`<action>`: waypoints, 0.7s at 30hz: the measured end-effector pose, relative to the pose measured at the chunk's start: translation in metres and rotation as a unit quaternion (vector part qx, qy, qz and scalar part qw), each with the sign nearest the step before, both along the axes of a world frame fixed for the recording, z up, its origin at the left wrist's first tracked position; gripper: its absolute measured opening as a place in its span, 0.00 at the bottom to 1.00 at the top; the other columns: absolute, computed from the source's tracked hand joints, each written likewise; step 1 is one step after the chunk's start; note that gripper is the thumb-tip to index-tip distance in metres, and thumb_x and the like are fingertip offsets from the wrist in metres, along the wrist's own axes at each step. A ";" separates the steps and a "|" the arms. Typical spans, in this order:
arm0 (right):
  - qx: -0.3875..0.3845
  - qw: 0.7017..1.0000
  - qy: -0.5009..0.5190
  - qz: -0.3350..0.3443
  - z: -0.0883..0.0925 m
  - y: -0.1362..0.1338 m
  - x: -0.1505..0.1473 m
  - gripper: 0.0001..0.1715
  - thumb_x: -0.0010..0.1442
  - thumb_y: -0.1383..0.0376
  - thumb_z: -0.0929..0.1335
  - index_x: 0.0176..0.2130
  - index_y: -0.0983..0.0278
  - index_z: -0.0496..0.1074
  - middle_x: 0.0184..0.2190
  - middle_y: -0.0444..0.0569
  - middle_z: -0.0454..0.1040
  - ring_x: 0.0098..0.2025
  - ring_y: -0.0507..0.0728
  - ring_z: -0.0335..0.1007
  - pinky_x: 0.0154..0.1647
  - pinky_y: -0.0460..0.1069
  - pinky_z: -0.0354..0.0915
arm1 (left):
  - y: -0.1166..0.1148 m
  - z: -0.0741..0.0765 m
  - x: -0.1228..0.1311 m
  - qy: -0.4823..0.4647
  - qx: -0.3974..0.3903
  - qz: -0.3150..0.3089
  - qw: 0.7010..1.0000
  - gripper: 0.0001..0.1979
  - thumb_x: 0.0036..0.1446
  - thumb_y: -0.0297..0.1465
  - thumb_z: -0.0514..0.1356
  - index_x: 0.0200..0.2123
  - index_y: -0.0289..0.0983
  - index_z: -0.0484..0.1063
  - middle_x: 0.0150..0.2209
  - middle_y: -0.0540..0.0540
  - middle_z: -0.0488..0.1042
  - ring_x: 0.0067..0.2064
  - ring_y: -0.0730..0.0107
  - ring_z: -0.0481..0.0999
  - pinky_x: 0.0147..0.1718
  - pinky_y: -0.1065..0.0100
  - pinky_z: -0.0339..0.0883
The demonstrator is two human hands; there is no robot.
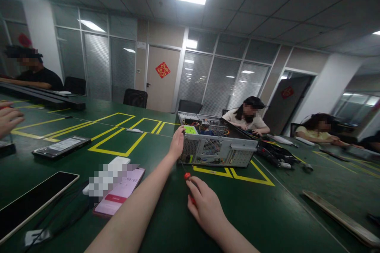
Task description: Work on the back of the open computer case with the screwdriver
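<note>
An open grey computer case lies on the green table inside yellow tape marks. My left hand reaches forward and rests against the case's near left corner, fingers held together and flat on the metal. My right hand is closer to me, fingers curled round a red-handled screwdriver whose red end sticks out above the fist; its thin shaft points toward the case's lower left corner.
A phone with a pink screen lies left of my arm, beside a dark phone and a flat device. Cables and tools lie right of the case. Other people sit at the far side and left; another person's hand shows at the left edge.
</note>
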State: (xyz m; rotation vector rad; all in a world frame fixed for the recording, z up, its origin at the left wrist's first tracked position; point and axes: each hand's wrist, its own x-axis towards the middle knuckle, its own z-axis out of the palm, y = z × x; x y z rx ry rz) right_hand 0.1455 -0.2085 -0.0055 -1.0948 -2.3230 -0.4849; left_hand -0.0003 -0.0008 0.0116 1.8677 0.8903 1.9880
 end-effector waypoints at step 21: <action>-0.121 0.992 0.022 -0.033 0.008 -0.004 -0.002 0.17 0.62 0.67 0.65 0.51 0.66 0.71 0.56 0.60 0.72 0.41 0.58 0.79 0.40 0.53 0.76 | 0.000 -0.001 0.000 0.002 -0.004 0.004 1.000 0.24 0.68 0.45 0.41 0.51 0.40 0.68 0.61 0.40 0.68 0.64 0.63 0.65 0.65 0.54 0.56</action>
